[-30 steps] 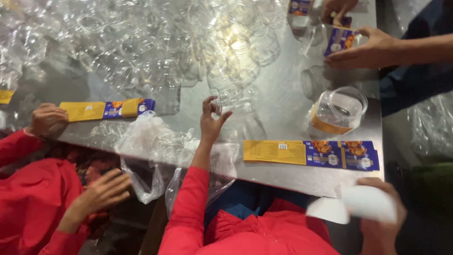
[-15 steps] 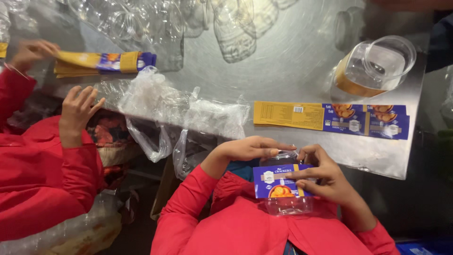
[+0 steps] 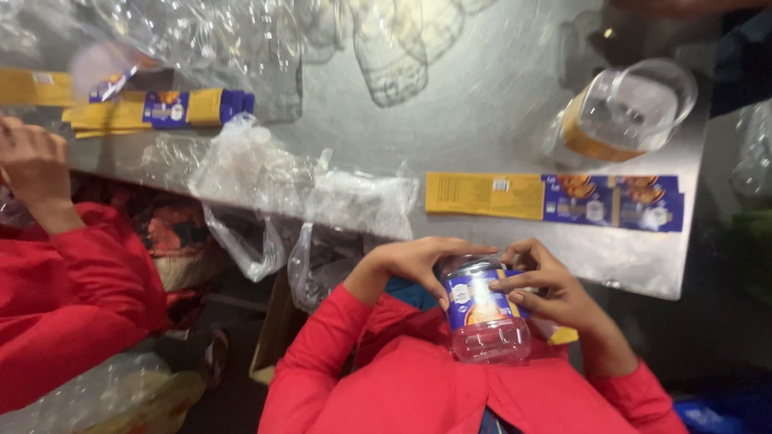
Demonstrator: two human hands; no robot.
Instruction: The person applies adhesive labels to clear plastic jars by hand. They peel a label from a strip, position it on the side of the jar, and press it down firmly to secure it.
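A clear plastic jar (image 3: 484, 309) with a blue and orange label wrapped around it rests against my red top, below the table edge. My left hand (image 3: 418, 264) curls over its upper left side, fingers on the rim. My right hand (image 3: 547, 285) presses the label on the jar's right side with fingers and thumb. A long yellow and blue label strip (image 3: 555, 199) lies flat on the steel table (image 3: 466, 128) just beyond my hands.
A clear jar with a yellow band (image 3: 623, 112) lies on its side at the far right. Many empty clear jars (image 3: 386, 48) crowd the table's far side. Crumpled plastic bags (image 3: 305, 193) hang over the near edge. A co-worker's hand (image 3: 32, 165) and red sleeve are at left, near a label stack (image 3: 161, 108).
One second ago my left hand reached onto the table and my right held a white sheet. Both hands now hold a labelled jar at my chest; the view has shifted closer.
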